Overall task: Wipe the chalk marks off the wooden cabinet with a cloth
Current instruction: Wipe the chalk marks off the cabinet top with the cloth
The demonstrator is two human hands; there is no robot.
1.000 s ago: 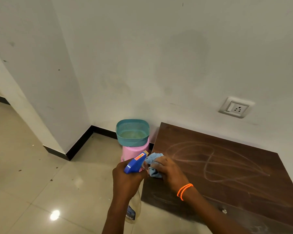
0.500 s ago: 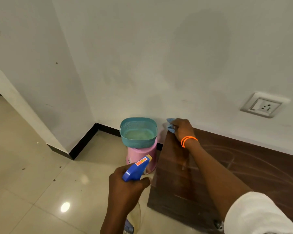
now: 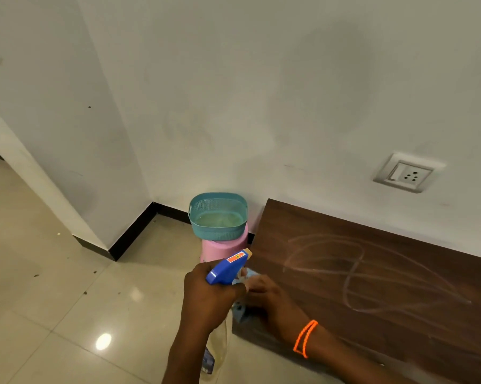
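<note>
Head view: right hand [image 3: 272, 300] presses cloth [image 3: 242, 311] on chalk-marked cabinet [image 3: 400, 314]

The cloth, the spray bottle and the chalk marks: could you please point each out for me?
cloth [image 3: 240, 311]: head view, blue fold below the hands.
spray bottle [image 3: 226, 268]: head view, blue trigger head.
chalk marks [image 3: 353, 268]: head view, looping line on the cabinet top.

The cloth [image 3: 240, 311] is mostly hidden under the blurred right hand [image 3: 272, 303].

White walls [image 3: 261, 92], glossy tile flr [image 3: 53, 300].
</note>
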